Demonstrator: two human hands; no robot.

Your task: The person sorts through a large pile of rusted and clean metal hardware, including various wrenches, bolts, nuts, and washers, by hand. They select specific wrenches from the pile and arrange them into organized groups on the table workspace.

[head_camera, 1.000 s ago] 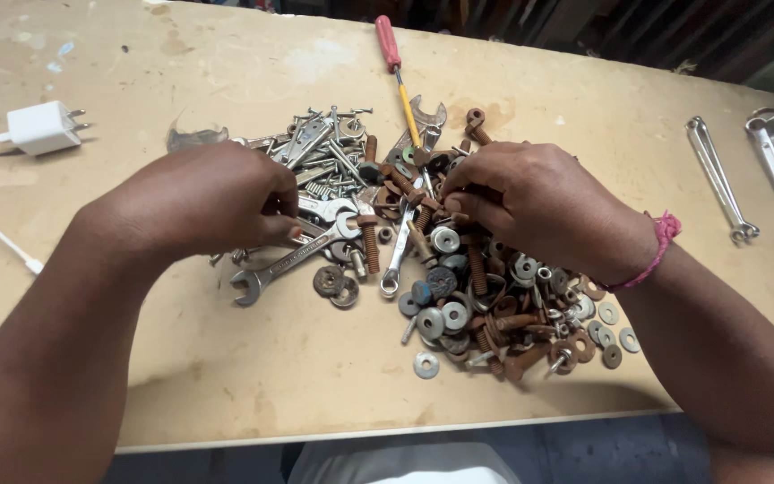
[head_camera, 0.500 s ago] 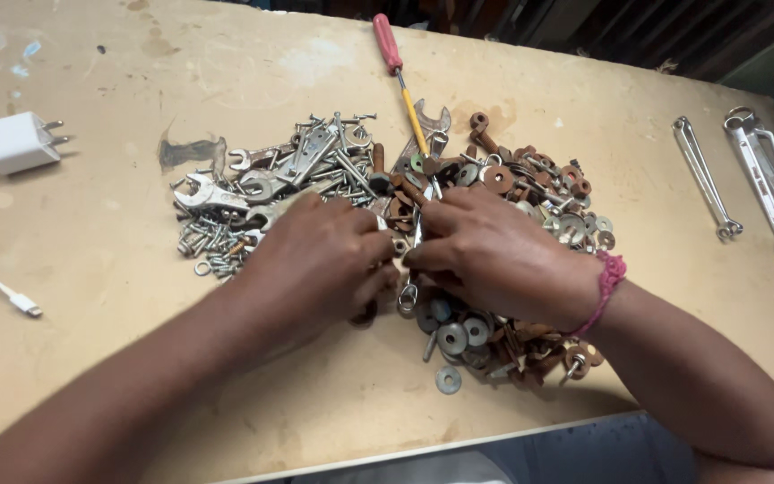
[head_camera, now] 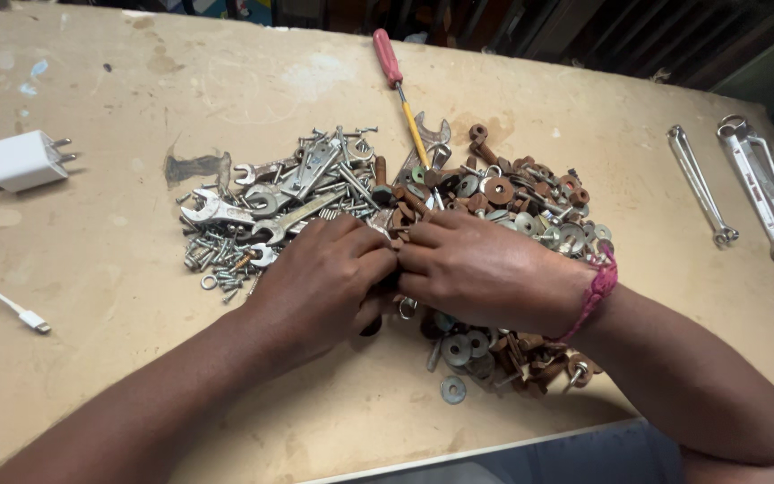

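Head view recorded both hands drawn together at the centre of a pile of mixed hardware (head_camera: 459,224). One second earlier they had been apart, each picking at its own side of the heap; half a second earlier they had closed toward the middle. At this moment the left hand (head_camera: 324,273) and the right hand (head_camera: 481,269) met fingertip to fingertip, fingers curled and pinching something small between them. What they pinched could not be told; it lay hidden under the fingers. A judgement only: the work appeared to have passed from searching to handling one picked piece with both hands.

The pile lay directly under and around the hands. At 10 o'clock from the hands lay bright open-ended spanners (head_camera: 217,208) with small screws and nuts. At 2 o'clock lay rusty washers and bolts (head_camera: 530,184). A single loose washer (head_camera: 452,389) lay at 5 o'clock, just beside the heap. A red-handled screwdriver (head_camera: 387,58) pointed into the pile from 12 o'clock.

The surface was a worn, stained board tabletop (head_camera: 118,358), pale tan. A white plug charger (head_camera: 20,159) and a white cable end (head_camera: 33,321) lay at 9 o'clock, well apart from the pile. Two long metal tools (head_camera: 745,188) lay at 3 o'clock. Beyond the far edge the room was dark and indistinct. A pink wrist band (head_camera: 595,296) was on the right wrist.
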